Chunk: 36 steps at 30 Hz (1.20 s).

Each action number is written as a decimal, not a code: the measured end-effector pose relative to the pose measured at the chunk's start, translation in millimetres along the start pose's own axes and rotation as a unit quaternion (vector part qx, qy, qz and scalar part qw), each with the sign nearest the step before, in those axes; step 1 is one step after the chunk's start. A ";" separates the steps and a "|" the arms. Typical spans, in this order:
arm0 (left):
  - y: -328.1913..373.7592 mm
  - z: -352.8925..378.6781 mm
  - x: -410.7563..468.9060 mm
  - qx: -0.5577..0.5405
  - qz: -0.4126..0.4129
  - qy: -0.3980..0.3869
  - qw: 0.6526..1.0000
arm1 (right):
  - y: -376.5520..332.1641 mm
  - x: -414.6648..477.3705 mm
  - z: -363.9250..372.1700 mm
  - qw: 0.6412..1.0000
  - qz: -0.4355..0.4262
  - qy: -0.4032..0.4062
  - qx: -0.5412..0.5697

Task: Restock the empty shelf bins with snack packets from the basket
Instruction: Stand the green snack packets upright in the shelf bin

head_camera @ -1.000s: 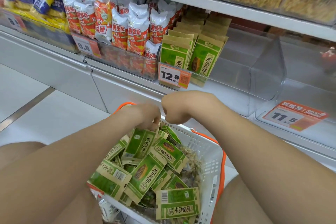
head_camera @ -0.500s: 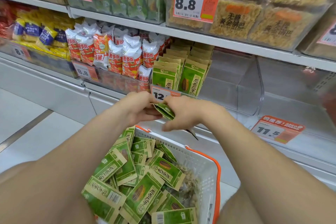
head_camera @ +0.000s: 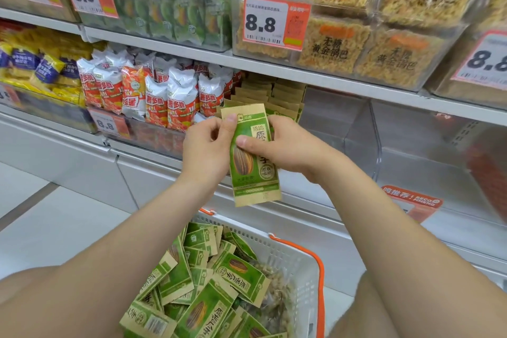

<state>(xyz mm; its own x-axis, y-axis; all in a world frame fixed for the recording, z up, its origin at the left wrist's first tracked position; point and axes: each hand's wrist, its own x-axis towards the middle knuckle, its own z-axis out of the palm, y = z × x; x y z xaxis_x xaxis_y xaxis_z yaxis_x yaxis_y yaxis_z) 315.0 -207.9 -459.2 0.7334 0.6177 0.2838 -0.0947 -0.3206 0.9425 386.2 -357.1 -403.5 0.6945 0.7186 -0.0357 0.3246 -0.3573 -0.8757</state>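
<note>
Both hands are up in front of the lower shelf, holding one flat rectangular seed packet [head_camera: 255,173] upright. It has green print and matte kraft-paper ends. Left hand [head_camera: 205,145] pinches its upper left edge, thumb near the top corner. Right hand [head_camera: 285,148] grips the middle from the right, thumb across the front. Behind it, stocked packets [head_camera: 277,99] stand in a row. Just right is a clear bin [head_camera: 343,123] with glossy, see-through walls. Below is a white perforated plastic basket [head_camera: 296,263] with an orange handle, piled with loose packets [head_camera: 197,282].
</note>
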 end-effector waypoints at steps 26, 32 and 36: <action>-9.2 -1.5 -5.7 0.390 0.136 -0.149 0.899 | 36.9 23.1 -22.2 0.929 0.130 0.271 -0.216; -10.7 1.2 -7.0 0.397 0.148 -0.153 0.893 | 37.1 33.5 -9.3 0.925 0.126 0.287 -0.217; -11.3 1.8 -8.1 0.406 0.148 -0.165 0.886 | 35.7 32.8 -2.2 0.921 0.140 0.286 -0.226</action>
<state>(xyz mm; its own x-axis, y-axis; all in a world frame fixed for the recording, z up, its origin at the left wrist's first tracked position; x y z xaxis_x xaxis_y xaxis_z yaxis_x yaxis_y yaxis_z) 311.3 -210.6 -472.5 0.9273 0.2188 0.3038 0.1015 -0.9280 0.3584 422.0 -347.7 -434.8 0.9741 0.1752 0.1433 0.2260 -0.7857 -0.5759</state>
